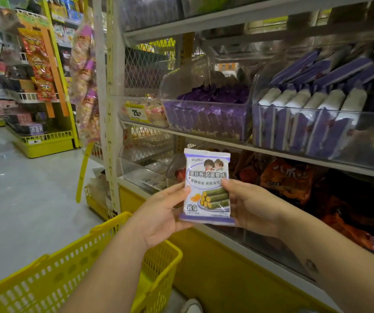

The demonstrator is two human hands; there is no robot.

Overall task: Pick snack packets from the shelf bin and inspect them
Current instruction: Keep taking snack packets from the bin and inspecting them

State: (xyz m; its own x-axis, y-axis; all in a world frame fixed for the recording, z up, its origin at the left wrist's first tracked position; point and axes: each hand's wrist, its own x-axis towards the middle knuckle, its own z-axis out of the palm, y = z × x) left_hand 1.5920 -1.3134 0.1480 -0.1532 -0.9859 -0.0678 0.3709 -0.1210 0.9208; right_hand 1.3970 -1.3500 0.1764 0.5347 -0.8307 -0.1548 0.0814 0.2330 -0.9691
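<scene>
Left hand (159, 213) and right hand (252, 207) are pinching the white-and-purple foil snack packet (206, 188) by its side edges — upright before the clear plastic shelf bins (206, 118); such light edge-pinches are risking a slip — probably into the yellow plastic basket (104, 265).

Even bright light, blurred wide-angle bowed edges.

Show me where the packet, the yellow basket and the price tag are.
packet (206, 177), head view, middle of its printed front.
basket (46, 279), head view, on its slotted side wall.
price tag (136, 112), head view, on the printed number.
</scene>
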